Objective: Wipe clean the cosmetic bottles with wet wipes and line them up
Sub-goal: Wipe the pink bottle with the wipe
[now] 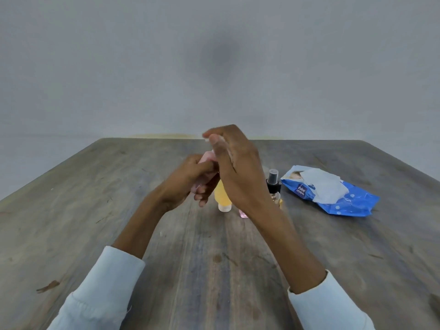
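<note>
Now, left hand gripping pink bottle — right hand (fingers loosely straight) touching it

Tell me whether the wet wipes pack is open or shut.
Open. The blue wet wipes pack lies on the table with a white wipe sticking out of its top.

Left hand raised above the table, fingers curled round a pink bottle, forearm running back toward 7 o'clock into a pale sleeve. Right hand lifted just at its 3 o'clock side, back toward the camera, fingers reaching up toward 11 o'clock; grip blurred, unreadable.
</note>
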`<state>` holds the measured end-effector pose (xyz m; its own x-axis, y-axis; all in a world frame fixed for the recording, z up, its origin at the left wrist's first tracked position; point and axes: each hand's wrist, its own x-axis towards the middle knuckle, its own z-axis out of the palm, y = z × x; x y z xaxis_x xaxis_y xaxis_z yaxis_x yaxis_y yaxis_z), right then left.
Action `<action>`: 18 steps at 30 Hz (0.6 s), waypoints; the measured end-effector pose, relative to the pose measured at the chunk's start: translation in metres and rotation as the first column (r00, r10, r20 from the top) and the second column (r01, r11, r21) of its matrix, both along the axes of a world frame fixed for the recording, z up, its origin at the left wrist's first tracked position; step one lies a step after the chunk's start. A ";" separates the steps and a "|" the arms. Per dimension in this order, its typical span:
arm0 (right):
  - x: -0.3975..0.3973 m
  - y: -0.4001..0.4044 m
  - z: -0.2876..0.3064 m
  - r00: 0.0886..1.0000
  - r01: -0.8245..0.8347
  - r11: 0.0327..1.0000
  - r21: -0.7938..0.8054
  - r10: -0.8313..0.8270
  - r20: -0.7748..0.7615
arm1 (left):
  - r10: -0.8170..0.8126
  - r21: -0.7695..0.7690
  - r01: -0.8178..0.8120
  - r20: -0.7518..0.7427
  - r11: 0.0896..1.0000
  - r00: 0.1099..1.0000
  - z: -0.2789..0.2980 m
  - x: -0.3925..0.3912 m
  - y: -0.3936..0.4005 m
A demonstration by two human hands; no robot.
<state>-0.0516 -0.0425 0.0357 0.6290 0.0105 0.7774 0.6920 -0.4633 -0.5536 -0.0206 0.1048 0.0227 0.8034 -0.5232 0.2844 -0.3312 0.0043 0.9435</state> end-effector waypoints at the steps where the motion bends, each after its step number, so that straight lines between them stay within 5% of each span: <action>1: 0.000 0.000 -0.001 1.000 -0.013 0.999 -0.046 0.014 0.006 | -0.085 -0.043 0.082 -0.095 0.996 0.992 0.001 0.001 0.004; 7: -0.001 -0.009 -0.001 0.995 -0.086 0.968 -0.235 0.074 -0.060 | -0.350 -0.160 0.313 -0.336 0.936 0.875 0.004 0.014 0.027; 18: -0.003 -0.012 0.003 0.997 -0.056 0.943 -0.328 0.036 -0.068 | -0.388 -0.217 0.332 -0.312 0.918 0.867 -0.004 0.024 0.031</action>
